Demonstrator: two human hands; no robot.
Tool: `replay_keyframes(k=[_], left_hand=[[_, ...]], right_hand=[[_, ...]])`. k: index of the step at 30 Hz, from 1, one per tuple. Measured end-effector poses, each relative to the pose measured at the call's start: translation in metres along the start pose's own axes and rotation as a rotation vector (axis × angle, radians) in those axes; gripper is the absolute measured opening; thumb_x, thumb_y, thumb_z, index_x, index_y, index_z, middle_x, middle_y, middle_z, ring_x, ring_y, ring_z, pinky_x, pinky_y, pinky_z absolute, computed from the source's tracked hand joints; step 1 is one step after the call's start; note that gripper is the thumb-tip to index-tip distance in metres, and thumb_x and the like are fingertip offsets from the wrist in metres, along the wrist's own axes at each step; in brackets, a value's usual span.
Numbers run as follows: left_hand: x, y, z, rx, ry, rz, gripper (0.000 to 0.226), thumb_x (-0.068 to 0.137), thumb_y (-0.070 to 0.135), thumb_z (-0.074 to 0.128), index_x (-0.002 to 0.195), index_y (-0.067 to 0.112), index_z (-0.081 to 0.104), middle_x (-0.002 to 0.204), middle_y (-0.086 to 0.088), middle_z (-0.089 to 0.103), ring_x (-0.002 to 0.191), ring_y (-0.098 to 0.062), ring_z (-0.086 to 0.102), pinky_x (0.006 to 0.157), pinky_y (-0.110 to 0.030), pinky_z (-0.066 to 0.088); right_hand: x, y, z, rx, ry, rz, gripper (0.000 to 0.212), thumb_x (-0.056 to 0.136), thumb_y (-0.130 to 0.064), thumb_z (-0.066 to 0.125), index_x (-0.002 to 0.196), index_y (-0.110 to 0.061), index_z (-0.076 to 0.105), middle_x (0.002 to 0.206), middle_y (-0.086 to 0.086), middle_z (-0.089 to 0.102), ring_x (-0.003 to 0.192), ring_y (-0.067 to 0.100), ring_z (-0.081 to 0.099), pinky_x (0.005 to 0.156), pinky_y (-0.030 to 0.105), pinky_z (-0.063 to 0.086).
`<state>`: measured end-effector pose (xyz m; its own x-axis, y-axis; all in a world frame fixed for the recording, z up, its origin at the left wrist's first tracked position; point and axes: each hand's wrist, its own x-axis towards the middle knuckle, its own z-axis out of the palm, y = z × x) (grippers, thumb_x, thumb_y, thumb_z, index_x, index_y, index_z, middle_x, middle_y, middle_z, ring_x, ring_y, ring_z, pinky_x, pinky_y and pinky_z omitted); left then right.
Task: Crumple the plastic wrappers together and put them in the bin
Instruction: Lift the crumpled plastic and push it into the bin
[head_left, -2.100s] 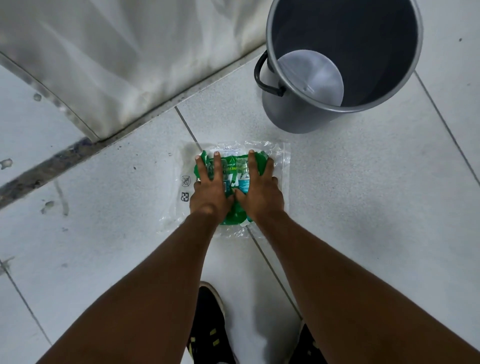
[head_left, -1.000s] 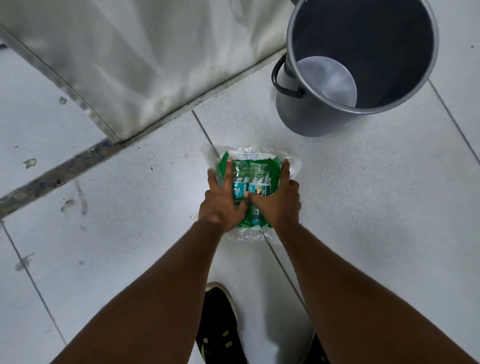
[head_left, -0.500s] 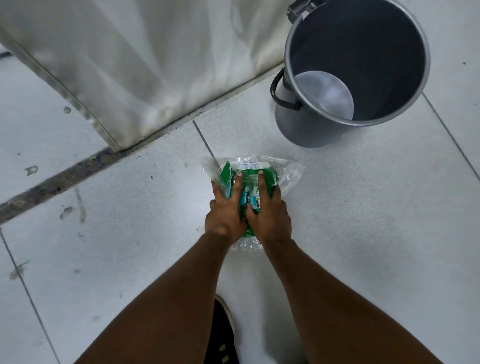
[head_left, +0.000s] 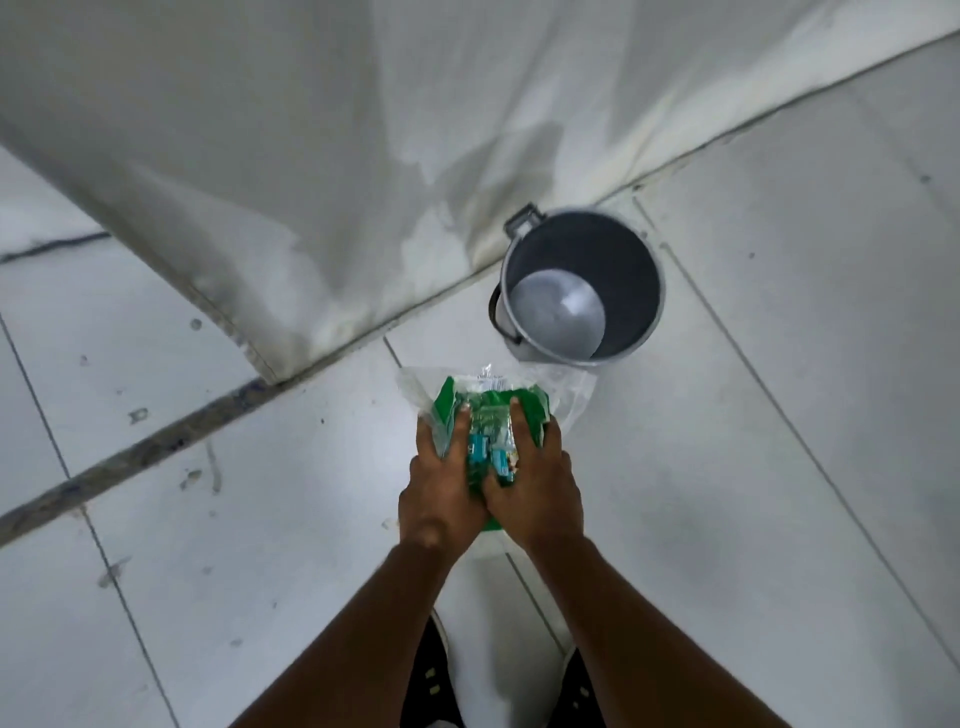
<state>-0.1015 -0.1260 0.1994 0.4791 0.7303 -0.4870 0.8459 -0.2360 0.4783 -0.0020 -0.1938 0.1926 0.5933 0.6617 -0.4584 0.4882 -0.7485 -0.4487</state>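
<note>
A bunch of plastic wrappers (head_left: 491, 415), green and clear with some blue print, is squeezed between both my hands above the white tiled floor. My left hand (head_left: 439, 488) grips its left side with fingers over the top. My right hand (head_left: 535, 483) grips the right side the same way. Clear plastic sticks out past my fingertips. The grey bin (head_left: 631, 270), a round bucket with a dark handle, stands open and empty just beyond the wrappers, to the upper right.
A white cloth or sheet (head_left: 363, 156) hangs over the floor behind the bin and to the left. A dark grout strip (head_left: 130, 457) runs diagonally across the tiles. My dark shoes (head_left: 431, 686) show at the bottom.
My hands have pressed the flat wrappers into a tighter bunch and lifted them off the floor. The view has pulled back and up, so the bin looks smaller and farther.
</note>
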Motion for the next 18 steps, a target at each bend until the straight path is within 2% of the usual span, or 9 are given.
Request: replay_keyframes(k=[4, 9, 14, 18], left_hand=[[-0.011, 0.057, -0.066, 0.085, -0.009, 0.083, 0.11, 0.076, 0.046, 0.077, 0.155, 0.038, 0.001, 0.16, -0.002, 0.003, 0.125, -0.023, 0.048, 0.089, -0.034, 0.053], [0.009, 0.124, -0.119, 0.116, -0.002, 0.147, 0.109, 0.075, 0.049, 0.076, 0.155, 0.038, 0.003, 0.16, -0.004, 0.002, 0.124, -0.024, 0.049, 0.092, -0.036, 0.052], [0.076, 0.178, -0.109, 0.12, -0.043, 0.136, 0.108, 0.074, 0.05, 0.077, 0.154, 0.04, 0.005, 0.162, -0.008, 0.002, 0.13, -0.031, 0.046, 0.1, -0.043, 0.05], [0.138, 0.197, -0.07, 0.126, -0.097, 0.09, 0.104, 0.075, 0.051, 0.076, 0.154, 0.04, 0.009, 0.162, -0.007, 0.003, 0.134, -0.031, 0.044, 0.1, -0.044, 0.05]], right_hand=[[-0.012, -0.032, -0.07, 0.053, 0.062, 0.025, 0.091, 0.085, -0.053, 0.063, 0.152, -0.043, 0.002, 0.16, 0.007, 0.02, 0.127, 0.034, 0.049, 0.095, 0.046, 0.052], [0.01, -0.057, -0.15, 0.071, 0.133, 0.027, 0.088, 0.088, -0.051, 0.059, 0.154, -0.04, 0.002, 0.158, 0.007, 0.025, 0.124, 0.033, 0.05, 0.094, 0.045, 0.052], [0.086, -0.03, -0.186, 0.021, 0.135, 0.065, 0.088, 0.087, -0.049, 0.059, 0.154, -0.038, 0.002, 0.158, 0.011, 0.027, 0.127, 0.036, 0.051, 0.095, 0.047, 0.053], [0.152, 0.009, -0.182, -0.034, 0.045, 0.12, 0.093, 0.086, -0.05, 0.061, 0.154, -0.036, -0.001, 0.159, 0.015, 0.023, 0.131, 0.039, 0.046, 0.1, 0.05, 0.05]])
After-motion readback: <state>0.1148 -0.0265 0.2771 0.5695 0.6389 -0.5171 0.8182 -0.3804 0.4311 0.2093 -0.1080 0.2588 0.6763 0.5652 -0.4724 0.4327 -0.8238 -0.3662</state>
